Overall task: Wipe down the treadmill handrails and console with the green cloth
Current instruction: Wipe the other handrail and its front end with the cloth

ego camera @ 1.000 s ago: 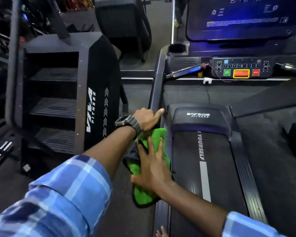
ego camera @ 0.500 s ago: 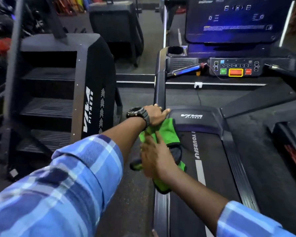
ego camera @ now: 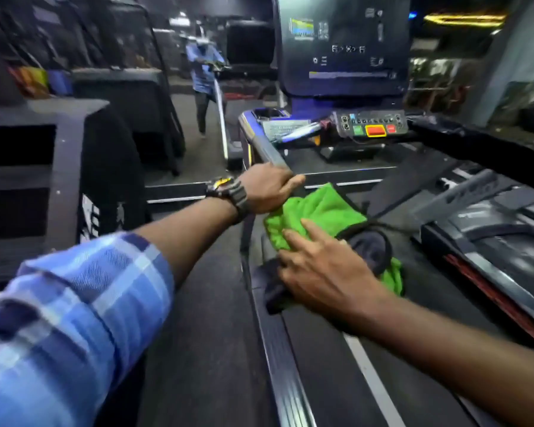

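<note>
Two hands on the treadmill's left handrail [ego camera: 267, 149]. Left hand [ego camera: 267, 191] curled round the rail, thumb pointing forward, watch [ego camera: 230, 192] on its wrist. Green cloth [ego camera: 316, 215] lies draped over the rail just behind the left hand and touching it (dark underside showing on the side toward the belt). Right hand [ego camera: 322, 271] lies flat on the cloth, fingers straight and slightly spread, pressing it down. Console [ego camera: 370, 123] with red and green buttons well ahead of both hands, blurred.
</note>
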Available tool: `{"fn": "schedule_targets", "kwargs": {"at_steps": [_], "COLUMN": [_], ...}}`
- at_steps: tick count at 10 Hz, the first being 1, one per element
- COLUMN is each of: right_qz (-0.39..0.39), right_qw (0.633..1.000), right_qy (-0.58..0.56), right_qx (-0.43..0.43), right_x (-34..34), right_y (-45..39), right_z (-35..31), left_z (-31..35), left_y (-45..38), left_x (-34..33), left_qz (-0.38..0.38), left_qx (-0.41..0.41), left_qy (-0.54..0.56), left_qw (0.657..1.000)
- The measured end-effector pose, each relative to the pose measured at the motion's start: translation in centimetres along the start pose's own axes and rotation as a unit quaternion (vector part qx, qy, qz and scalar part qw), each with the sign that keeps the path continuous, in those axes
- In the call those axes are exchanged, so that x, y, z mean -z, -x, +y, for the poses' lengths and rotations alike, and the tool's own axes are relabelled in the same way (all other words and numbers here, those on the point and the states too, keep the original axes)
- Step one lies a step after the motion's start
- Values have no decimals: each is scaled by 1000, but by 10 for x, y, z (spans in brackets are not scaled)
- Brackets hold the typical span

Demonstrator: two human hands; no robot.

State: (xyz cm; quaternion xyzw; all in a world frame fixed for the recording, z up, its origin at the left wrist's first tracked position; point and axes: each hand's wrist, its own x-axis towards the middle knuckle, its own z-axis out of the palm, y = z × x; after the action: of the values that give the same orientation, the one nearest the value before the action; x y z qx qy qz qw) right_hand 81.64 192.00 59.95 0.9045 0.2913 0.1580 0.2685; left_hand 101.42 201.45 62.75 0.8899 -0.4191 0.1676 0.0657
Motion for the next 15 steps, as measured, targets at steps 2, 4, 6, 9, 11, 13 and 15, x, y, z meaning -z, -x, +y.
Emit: {"fn": "schedule_targets", "kwargs": {"at_steps": [2,4,6,9,11,13,15], "right_qz": [-175,-215,-317,20,-263,-334,-208], "right_qw": [953,957,911,981,930,923,950], "right_qy": [228,192,220,-34,123,147,75], "right_qx": [99,24,-147,-190,-227,-123,-221], "right_x": [11,29,0,-64,-48,-71,-61], "right_y": [-1,-4,-84,-35,-146,-172,-158], "right_z": [-19,-7,-18,-15,34,37,58], "left_z": [-3,-9,-40,-103,-162,-181,-211], "left_y": [2,-1,-22,-58,-112,-134,-154], "left_x": [2,1,-2,-30,-51,-70,-84], "left_qz": [-26,-50,-49,-10,-6,32,63], "left_qx": [-17,-33,-34,-101,-131,-222,-180], "left_qy": [40,48,123,133,131,165,165], "left_qw": [999,997,991,986,983,961,968]}}
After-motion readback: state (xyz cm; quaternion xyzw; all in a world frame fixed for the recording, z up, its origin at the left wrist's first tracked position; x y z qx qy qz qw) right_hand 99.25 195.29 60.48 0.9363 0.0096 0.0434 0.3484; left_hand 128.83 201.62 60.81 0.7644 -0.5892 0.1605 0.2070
